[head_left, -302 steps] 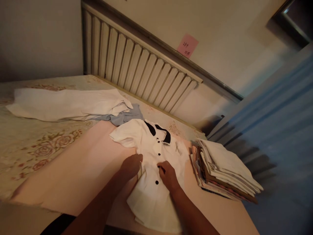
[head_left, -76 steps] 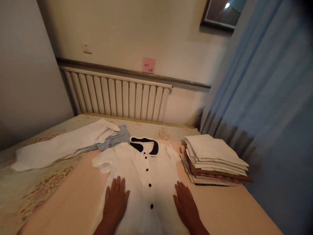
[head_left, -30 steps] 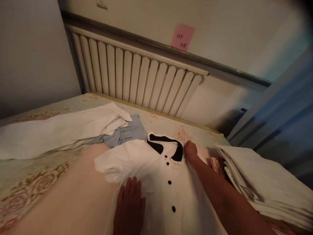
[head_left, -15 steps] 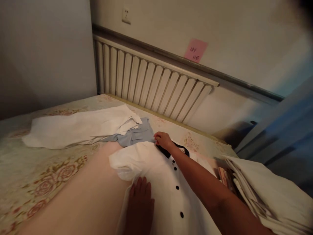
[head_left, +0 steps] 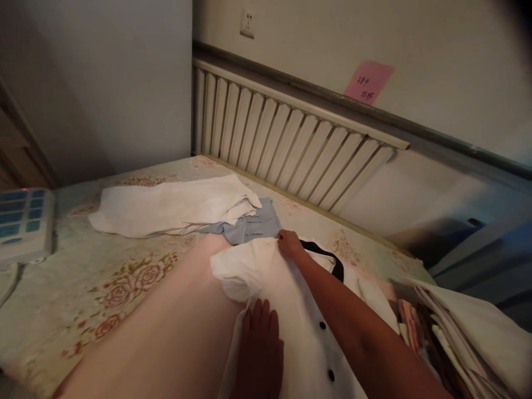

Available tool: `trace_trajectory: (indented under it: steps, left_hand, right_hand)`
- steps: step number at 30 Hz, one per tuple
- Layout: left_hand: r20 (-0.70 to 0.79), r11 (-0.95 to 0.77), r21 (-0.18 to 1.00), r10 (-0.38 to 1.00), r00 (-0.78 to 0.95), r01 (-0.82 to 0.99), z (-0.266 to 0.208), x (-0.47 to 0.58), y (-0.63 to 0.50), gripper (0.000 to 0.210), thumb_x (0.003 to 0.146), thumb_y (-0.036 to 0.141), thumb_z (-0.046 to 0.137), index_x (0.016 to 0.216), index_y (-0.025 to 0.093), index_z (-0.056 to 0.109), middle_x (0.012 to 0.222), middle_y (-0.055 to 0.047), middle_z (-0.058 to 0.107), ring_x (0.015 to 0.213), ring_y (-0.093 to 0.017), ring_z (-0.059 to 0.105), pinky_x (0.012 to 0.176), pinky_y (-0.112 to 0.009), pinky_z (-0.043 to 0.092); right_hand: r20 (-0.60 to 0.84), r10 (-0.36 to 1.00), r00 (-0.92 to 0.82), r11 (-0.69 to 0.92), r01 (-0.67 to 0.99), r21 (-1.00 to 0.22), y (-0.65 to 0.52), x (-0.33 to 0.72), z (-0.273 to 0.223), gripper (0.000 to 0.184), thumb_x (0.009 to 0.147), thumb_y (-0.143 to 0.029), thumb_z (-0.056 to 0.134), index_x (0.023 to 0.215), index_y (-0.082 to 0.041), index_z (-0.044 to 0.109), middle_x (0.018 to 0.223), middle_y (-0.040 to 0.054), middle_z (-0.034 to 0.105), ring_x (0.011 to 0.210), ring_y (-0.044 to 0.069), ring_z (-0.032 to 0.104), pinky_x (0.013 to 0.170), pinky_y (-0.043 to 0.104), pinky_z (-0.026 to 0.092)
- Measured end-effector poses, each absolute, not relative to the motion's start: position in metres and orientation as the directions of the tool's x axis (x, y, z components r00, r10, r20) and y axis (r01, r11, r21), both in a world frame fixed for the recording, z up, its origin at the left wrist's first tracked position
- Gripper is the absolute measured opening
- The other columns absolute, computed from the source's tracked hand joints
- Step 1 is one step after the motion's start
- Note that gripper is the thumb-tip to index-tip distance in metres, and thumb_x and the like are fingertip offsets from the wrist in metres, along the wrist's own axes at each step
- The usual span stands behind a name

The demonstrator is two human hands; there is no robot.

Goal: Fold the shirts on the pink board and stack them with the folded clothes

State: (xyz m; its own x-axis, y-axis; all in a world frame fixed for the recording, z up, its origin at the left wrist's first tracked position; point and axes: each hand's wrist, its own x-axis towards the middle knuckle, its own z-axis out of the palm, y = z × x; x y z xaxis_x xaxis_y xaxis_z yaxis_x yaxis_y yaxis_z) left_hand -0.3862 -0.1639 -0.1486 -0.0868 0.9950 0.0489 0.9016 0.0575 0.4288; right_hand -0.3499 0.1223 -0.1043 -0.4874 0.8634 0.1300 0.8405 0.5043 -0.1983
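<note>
A white short-sleeved shirt [head_left: 286, 310] with black buttons and a black collar band [head_left: 338, 270] lies spread in front of me. My left hand [head_left: 261, 338] rests flat on it below the sleeve [head_left: 235, 271], fingers stretched out. My right hand [head_left: 288, 244] pinches the fabric at the shoulder seam, near the collar. Its forearm crosses over the front of the shirt and hides part of the button row. Under the shirt runs a long, smooth pinkish-beige surface [head_left: 166, 327]. Just beyond my right hand lies a light blue garment [head_left: 260, 224], partly covered by a white cloth [head_left: 166, 205].
The flower-patterned table cover [head_left: 137, 282] spreads to the left, with a white device with blue panels [head_left: 27, 221] at its edge. Stacked folded fabric [head_left: 465, 327] stands at the right. A radiator [head_left: 282, 133] and a pink note [head_left: 369, 82] are at the wall behind.
My view has turned left, bringing the device in. My right hand has shifted from the collar's edge onto the shirt's shoulder and gripped it. My left hand stays flat on the shirt.
</note>
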Motion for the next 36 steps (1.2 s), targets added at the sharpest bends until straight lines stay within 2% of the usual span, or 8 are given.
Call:
trace_trajectory:
  steps: [5,9,13,17,22,27,31,36]
  left_hand:
    - [0.077,0.067,0.398,0.991,-0.106,0.915,-0.154,-0.386,-0.164,0.051,0.087,0.031,0.044,0.135,0.017,0.052,0.15,-0.013,0.038,0.141,-0.034,0.026,0.114,-0.056,0.023]
    - [0.091,0.066,0.376,0.99,-0.108,0.924,-0.153,-0.386,-0.163,0.05,0.087,0.03,0.046,0.135,0.017,0.052,0.15,-0.014,0.037,0.141,-0.034,0.026,0.113,-0.056,0.024]
    - [0.094,0.065,0.352,0.99,-0.104,0.934,-0.147,-0.388,-0.163,0.05,0.085,0.027,0.048,0.133,0.016,0.054,0.149,-0.015,0.038,0.14,-0.035,0.028,0.113,-0.055,0.024]
    - [0.116,0.053,0.316,0.989,-0.094,0.947,-0.147,-0.389,-0.162,0.052,0.086,0.021,0.044,0.138,0.015,0.048,0.148,-0.015,0.039,0.139,-0.033,0.029,0.113,-0.052,0.024]
    - [0.191,0.019,0.283,0.979,-0.076,0.959,-0.156,-0.389,-0.162,0.049,0.088,0.021,0.041,0.135,0.015,0.051,0.148,-0.014,0.04,0.14,-0.031,0.029,0.113,-0.05,0.024]
    - [0.313,-0.009,0.251,0.947,-0.072,0.968,-0.169,-0.389,-0.162,0.05,0.087,0.025,0.043,0.135,0.013,0.051,0.148,-0.016,0.04,0.139,-0.032,0.03,0.113,-0.052,0.023]
    - [0.323,-0.027,0.252,0.945,-0.057,0.967,-0.173,-0.391,-0.159,0.05,0.087,0.027,0.044,0.133,0.013,0.052,0.147,-0.016,0.042,0.139,-0.033,0.031,0.112,-0.053,0.024]
    - [0.314,-0.04,0.21,0.949,-0.028,0.977,-0.171,-0.393,-0.157,0.05,0.089,0.031,0.042,0.136,0.014,0.049,0.148,-0.015,0.04,0.14,-0.033,0.028,0.112,-0.053,0.022]
  right_hand:
    - [0.279,0.861,-0.425,0.494,0.829,-0.263,0.119,-0.349,-0.109,0.025,0.077,-0.011,0.045,0.09,-0.013,0.066,0.08,0.0078,0.068,0.077,0.018,0.06,0.069,0.026,0.042]
    - [0.349,0.809,-0.472,0.574,0.762,-0.299,0.1,-0.347,-0.106,0.036,0.078,-0.012,0.048,0.111,-0.013,0.063,0.105,0.011,0.069,0.096,0.02,0.061,0.088,0.032,0.046]
    - [0.421,0.73,-0.538,0.671,0.678,-0.298,0.035,-0.333,-0.11,0.04,0.087,-0.017,0.043,0.124,-0.012,0.057,0.126,0.014,0.06,0.12,0.022,0.053,0.105,0.04,0.04]
    - [0.465,0.644,-0.608,0.761,0.574,-0.302,-0.058,-0.301,-0.128,0.043,0.093,-0.023,0.04,0.134,-0.016,0.049,0.138,0.0116,0.052,0.128,0.02,0.047,0.108,0.041,0.041]
    - [0.432,0.724,-0.538,0.676,0.679,-0.287,-0.135,-0.233,-0.148,0.048,0.094,-0.027,0.046,0.141,-0.024,0.041,0.144,0.0084,0.045,0.132,0.023,0.044,0.106,0.044,0.044]
    - [0.452,0.784,-0.426,0.541,0.826,-0.159,-0.157,-0.143,-0.164,0.054,0.092,-0.032,0.05,0.144,-0.029,0.037,0.146,0.0078,0.042,0.131,0.03,0.044,0.102,0.052,0.047]
    - [0.424,0.806,-0.414,0.48,0.875,-0.058,-0.164,-0.099,-0.175,0.053,0.092,-0.031,0.05,0.143,-0.029,0.038,0.145,0.0068,0.044,0.133,0.031,0.042,0.106,0.055,0.04]
    - [0.388,0.834,-0.392,0.445,0.894,-0.051,-0.166,-0.098,-0.173,0.049,0.095,-0.032,0.045,0.143,-0.025,0.039,0.147,0.0075,0.042,0.137,0.027,0.036,0.111,0.051,0.033]
